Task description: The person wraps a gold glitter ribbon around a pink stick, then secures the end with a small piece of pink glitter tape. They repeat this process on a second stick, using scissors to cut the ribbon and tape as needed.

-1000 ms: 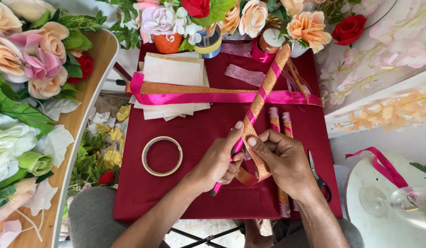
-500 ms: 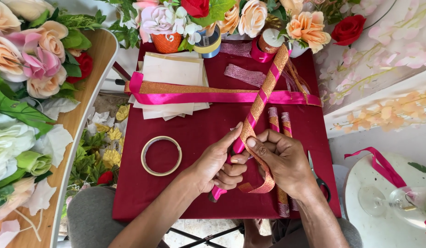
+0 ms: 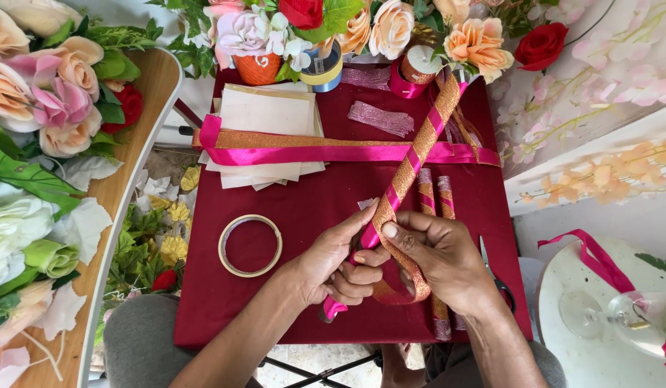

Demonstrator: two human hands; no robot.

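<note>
Both hands meet over the maroon cloth [image 3: 290, 208] on the bench. The left hand [image 3: 333, 262] closes around the pink stick [image 3: 369, 237], just right of the tape ring [image 3: 250, 246]. The right hand [image 3: 441, 259] pinches the glittery gold ribbon [image 3: 412, 162], thumb pressing it flat where it spirals around the stick; a loose loop curls beneath the fingers.
</note>
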